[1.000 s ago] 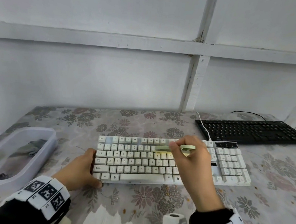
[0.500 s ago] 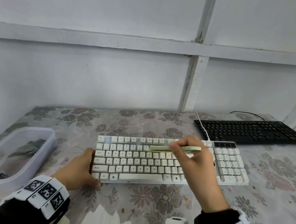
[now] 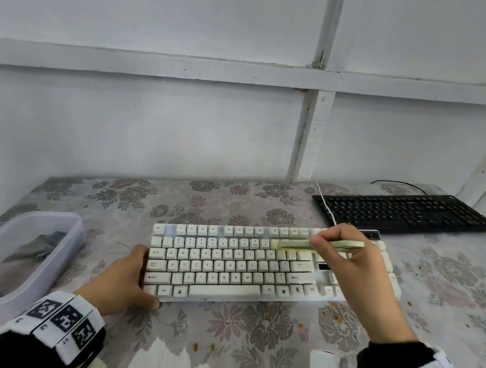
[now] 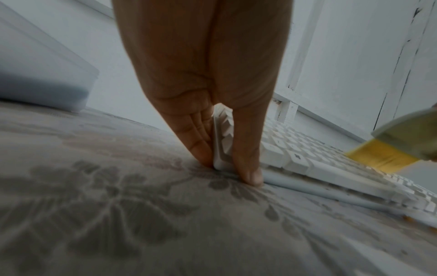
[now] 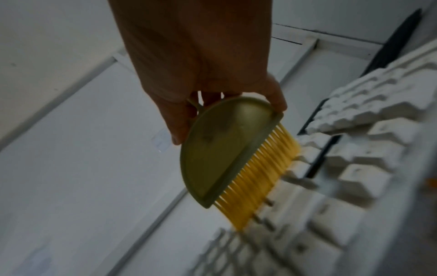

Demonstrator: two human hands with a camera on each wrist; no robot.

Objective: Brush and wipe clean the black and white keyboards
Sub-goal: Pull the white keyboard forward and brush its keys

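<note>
The white keyboard (image 3: 259,267) lies flat on the desk (image 3: 254,328), near its front edge. The keyboard's left end is held by the left hand (image 3: 120,281): the fingers (image 4: 201,142) are laid straight against the end and the thumb (image 4: 248,149) against the front edge, so this grip is apart, pressed on the near left corner. A brush (image 5: 227,151) is gripped in the right hand (image 3: 356,275), the grip clamped round its green half-round back. The yellow bristles (image 5: 262,177) are set on the keys of the number row, at its right part. The black keyboard (image 3: 403,212) lies at the desk's far right, close behind the white one. A clear tub (image 3: 27,255) holding a grey cloth (image 3: 40,246) is seen at the left. Orange crumbs (image 3: 301,326) are scattered on the desk before the white keyboard.
</note>
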